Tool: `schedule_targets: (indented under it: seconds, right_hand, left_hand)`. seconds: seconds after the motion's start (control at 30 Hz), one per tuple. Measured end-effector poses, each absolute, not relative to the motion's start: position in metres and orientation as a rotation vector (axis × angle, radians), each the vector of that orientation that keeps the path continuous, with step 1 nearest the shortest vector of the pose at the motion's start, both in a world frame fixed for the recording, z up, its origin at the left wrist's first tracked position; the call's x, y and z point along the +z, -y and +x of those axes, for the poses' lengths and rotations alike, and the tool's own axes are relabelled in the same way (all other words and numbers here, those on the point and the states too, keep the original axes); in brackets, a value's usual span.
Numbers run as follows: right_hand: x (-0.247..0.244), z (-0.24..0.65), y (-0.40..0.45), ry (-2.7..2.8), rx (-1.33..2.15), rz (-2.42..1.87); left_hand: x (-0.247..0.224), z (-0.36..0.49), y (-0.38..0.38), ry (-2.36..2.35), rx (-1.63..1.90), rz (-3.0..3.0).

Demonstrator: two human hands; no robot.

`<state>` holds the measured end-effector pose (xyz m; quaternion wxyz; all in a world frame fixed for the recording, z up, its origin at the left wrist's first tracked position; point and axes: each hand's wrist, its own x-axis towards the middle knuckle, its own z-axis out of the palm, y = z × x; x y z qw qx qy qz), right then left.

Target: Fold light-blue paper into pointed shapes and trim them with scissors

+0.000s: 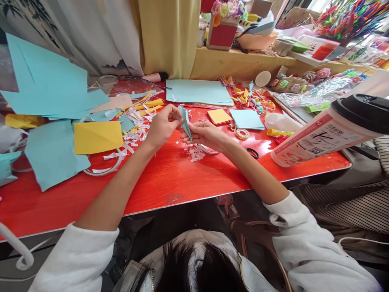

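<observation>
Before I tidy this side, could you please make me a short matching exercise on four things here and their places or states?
Column one
1. Folded blue paper
2. Tall cup
3. Red box
4. Small yellow square

Column two
A. On the ledge, topped with flowers
B. Beside the small blue squares
C. Between the fingers of the left hand and right hand
D. At the right, wearing a black lid

Right pairs: 1-C, 2-D, 3-A, 4-B

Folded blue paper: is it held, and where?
The folded blue paper is held: the left hand pinches its left edge, the right hand its right side, slightly lower.
</observation>
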<state>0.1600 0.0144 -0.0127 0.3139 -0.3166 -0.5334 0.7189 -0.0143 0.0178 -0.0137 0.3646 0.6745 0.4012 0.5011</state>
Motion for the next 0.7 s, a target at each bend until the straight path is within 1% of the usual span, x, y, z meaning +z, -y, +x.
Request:
schedule_targets:
  seconds: [0.27,0.7]
  right_hand:
    - [-0.0178,0.1605,-0.0164,1.414,1.861,-0.812]
    - [-0.0169,0.1553,-0.0123,1.449,1.686,-0.877]
  left_hand:
    - [-0.0189,-0.0112,-0.0203,-1.003,1.343,1.698]
    - [-0.0210,-0.0119,-0.0220,-1.060,1.338,1.633]
